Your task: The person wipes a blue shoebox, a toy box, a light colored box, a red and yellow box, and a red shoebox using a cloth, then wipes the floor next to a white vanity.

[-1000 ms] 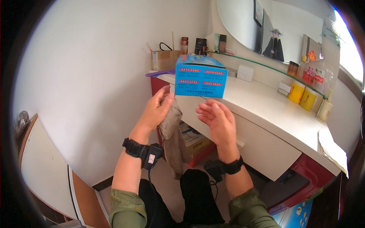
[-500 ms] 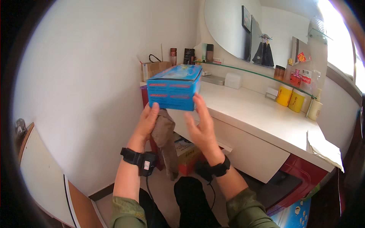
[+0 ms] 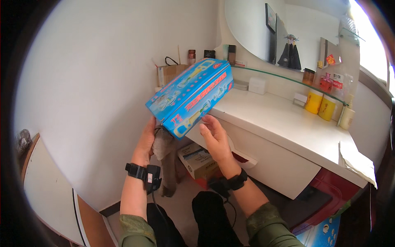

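Note:
A blue cardboard box (image 3: 193,96) with red print and pictures hangs tilted before me, above the front left edge of the white dressing table. My left hand (image 3: 145,138) supports its lower left end. A grey-brown cloth (image 3: 165,156) is tucked in that same hand and dangles below the box. Part of the left fingers is hidden behind box and cloth. Beside the box's lower edge is my right hand (image 3: 217,138), thumb and fingers bent but apart. Whether its fingertips touch the box I cannot tell.
The white dressing table (image 3: 267,109) extends to the right under a mirror and a glass shelf (image 3: 284,79). Yellow jars (image 3: 321,105) and a pump bottle (image 3: 347,117) stand on it. A paper bag (image 3: 170,74) is behind the box, a carton (image 3: 199,160) below it.
The box has turned and tilted, so its long printed side now shows and its left end has dropped. The cloth and left hand have shifted slightly left; the right hand is a little lower.

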Demonstrator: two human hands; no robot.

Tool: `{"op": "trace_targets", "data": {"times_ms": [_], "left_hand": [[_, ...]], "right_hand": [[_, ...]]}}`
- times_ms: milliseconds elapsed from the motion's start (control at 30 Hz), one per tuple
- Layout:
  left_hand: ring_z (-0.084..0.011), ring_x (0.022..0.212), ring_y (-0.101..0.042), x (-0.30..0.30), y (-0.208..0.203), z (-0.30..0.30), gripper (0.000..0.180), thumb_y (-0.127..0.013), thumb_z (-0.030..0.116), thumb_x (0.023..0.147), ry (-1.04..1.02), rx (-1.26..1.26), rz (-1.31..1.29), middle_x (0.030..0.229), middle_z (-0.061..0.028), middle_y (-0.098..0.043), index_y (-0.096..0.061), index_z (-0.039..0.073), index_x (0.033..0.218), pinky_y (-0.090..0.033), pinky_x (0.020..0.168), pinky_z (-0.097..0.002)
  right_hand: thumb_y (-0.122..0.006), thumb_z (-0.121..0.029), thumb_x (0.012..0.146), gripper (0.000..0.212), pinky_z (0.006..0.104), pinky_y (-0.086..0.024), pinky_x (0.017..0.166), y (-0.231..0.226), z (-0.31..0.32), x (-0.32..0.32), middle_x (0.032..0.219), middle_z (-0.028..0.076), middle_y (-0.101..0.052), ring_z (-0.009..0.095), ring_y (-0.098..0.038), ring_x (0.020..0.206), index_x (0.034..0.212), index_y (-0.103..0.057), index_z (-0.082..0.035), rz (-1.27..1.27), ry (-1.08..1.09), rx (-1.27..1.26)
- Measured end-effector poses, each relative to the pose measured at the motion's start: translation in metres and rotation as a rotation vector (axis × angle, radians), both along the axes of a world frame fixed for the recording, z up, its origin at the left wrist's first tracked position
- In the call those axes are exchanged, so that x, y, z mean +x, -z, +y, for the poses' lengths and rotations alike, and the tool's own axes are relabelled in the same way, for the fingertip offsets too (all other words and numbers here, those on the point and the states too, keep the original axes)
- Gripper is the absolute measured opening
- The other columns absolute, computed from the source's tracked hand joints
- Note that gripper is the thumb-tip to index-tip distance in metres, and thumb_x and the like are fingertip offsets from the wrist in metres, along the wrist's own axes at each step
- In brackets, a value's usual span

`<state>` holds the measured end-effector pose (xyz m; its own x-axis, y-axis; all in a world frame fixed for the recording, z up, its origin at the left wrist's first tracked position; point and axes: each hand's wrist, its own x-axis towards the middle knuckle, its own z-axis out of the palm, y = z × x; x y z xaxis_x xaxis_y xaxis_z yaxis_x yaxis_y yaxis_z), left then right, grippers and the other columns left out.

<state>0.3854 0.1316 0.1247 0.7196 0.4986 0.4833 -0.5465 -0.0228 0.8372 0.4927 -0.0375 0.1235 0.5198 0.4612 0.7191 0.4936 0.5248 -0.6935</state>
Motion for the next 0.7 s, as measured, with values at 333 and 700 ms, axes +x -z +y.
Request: {"op": "trace_targets", "data": {"times_ms": [333,700], "left_hand": [[-0.0208,0.104,-0.046,-0.021,0.036,0.026,0.073,-0.041,0.059,0.076,0.042,-0.225,0.020,0.120,-0.0134,-0.043,-0.033,0.003,0.123,-0.040,0.086,-0.0319],[-0.0185,0.091,-0.053,-0.104,0.082,0.028,0.046,-0.047,0.038,0.082,0.002,-0.369,0.198,0.105,-0.0090,-0.053,-0.046,0.004,0.112,-0.044,0.079,-0.0307]], "right_hand": [[-0.052,-0.034,0.080,0.059,0.0363,-0.036,0.085,0.001,-0.007,0.008,0.115,0.012,-0.041,0.023,-0.042,0.104,0.121,-0.028,-0.001,0.398,-0.443,0.055],[-0.055,-0.027,0.078,0.059,0.0440,-0.041,0.083,0.067,-0.076,-0.046,0.118,0.017,-0.041,0.031,-0.047,0.103,0.123,-0.028,-0.001,0.529,-0.711,-0.123]]}}
